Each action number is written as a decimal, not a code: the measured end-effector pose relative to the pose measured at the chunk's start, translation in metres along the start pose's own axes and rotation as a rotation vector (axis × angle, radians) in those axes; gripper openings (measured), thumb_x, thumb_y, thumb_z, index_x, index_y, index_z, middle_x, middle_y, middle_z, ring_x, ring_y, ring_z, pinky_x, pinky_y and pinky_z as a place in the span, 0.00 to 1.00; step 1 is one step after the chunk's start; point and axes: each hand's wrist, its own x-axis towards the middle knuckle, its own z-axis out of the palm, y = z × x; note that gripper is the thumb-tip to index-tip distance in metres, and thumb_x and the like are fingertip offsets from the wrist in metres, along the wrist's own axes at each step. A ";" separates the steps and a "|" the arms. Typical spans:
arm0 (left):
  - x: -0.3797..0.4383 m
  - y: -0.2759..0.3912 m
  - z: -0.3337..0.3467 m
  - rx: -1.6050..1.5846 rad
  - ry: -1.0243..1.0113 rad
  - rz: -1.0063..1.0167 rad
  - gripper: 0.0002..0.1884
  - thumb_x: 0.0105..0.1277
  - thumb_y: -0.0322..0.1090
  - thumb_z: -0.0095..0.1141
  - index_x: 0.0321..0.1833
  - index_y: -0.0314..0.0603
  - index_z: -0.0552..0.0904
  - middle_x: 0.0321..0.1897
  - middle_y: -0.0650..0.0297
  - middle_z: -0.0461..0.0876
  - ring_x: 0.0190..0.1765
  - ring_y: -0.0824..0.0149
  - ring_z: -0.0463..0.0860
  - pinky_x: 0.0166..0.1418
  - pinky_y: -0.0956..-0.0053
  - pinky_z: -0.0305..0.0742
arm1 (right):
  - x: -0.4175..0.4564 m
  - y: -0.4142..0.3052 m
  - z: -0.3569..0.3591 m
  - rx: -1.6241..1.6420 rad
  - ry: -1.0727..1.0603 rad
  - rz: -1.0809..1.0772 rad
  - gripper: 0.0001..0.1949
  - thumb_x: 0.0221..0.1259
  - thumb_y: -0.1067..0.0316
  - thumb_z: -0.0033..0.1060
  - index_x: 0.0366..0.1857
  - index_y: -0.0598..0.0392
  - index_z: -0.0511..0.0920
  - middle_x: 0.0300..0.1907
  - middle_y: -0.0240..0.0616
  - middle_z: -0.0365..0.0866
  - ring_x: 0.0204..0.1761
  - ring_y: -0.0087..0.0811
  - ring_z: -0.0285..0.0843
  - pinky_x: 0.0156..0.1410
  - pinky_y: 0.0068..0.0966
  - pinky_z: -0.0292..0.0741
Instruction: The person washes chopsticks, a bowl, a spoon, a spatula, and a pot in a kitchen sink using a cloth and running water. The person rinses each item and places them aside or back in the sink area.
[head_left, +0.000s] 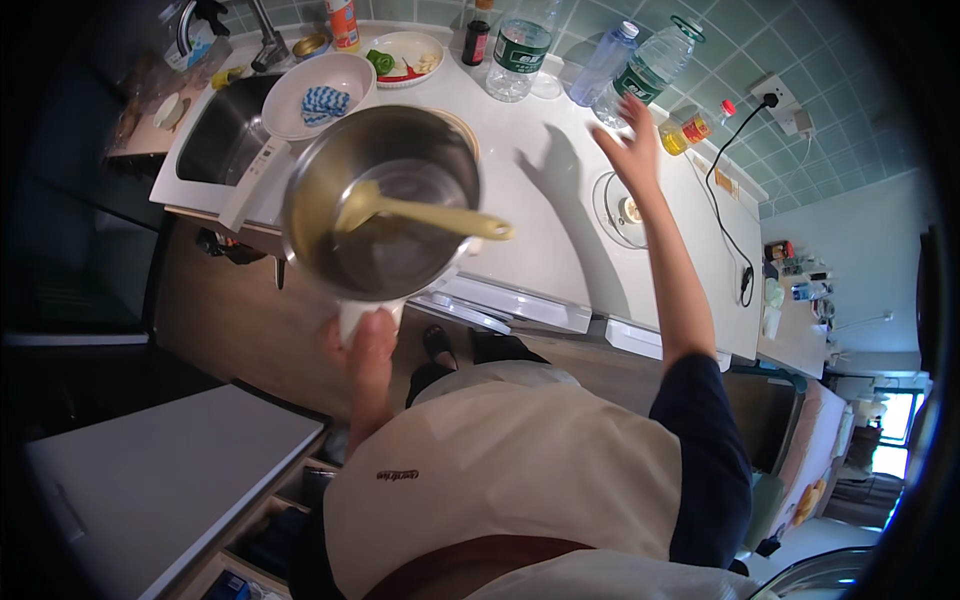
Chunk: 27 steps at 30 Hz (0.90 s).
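My left hand (369, 341) grips the white handle (349, 319) of a deep stainless steel pot (405, 270), which is raised in front of the counter with its inside facing me. A yellow spoon or spatula (435, 217) lies in the pot, its handle reaching past the rim. My right hand (636, 150) is stretched over the counter with fingers spread and nothing in it. Behind it stands a large clear plastic water bottle (660, 64) with a green label; whether they touch I cannot tell. Below that hand a round glass lid (609, 214) lies on the counter.
A white pan (274, 82) holding a blue-and-white cloth (325, 103) sits by the sink (217, 142). Vegetables lie on a white plate (431, 49). A second water bottle (517, 60), a small oil bottle (690, 133) and a black power cord (718, 199) are along the wall. Drawers (517, 300) protrude below.
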 end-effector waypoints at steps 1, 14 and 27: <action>0.001 0.006 -0.004 0.023 0.002 0.034 0.15 0.62 0.37 0.56 0.20 0.39 0.70 0.11 0.67 0.67 0.13 0.75 0.62 0.21 0.77 0.61 | 0.032 0.008 0.029 0.054 0.069 -0.078 0.47 0.39 0.52 0.77 0.63 0.65 0.59 0.59 0.54 0.68 0.60 0.42 0.70 0.61 0.35 0.70; -0.030 0.047 -0.029 0.123 0.372 0.126 0.24 0.65 0.39 0.50 0.13 0.50 0.54 0.05 0.71 0.50 0.12 0.75 0.49 0.27 0.74 0.64 | 0.138 0.013 0.143 -0.026 0.239 0.101 0.59 0.23 0.39 0.81 0.61 0.70 0.59 0.51 0.55 0.77 0.54 0.46 0.76 0.58 0.33 0.73; 0.011 0.028 -0.002 0.148 0.268 0.079 0.25 0.66 0.38 0.47 0.12 0.53 0.52 0.05 0.72 0.48 0.12 0.76 0.46 0.27 0.75 0.61 | 0.023 0.089 -0.100 -0.018 0.382 0.124 0.46 0.37 0.44 0.78 0.58 0.65 0.67 0.52 0.48 0.79 0.54 0.38 0.77 0.61 0.29 0.71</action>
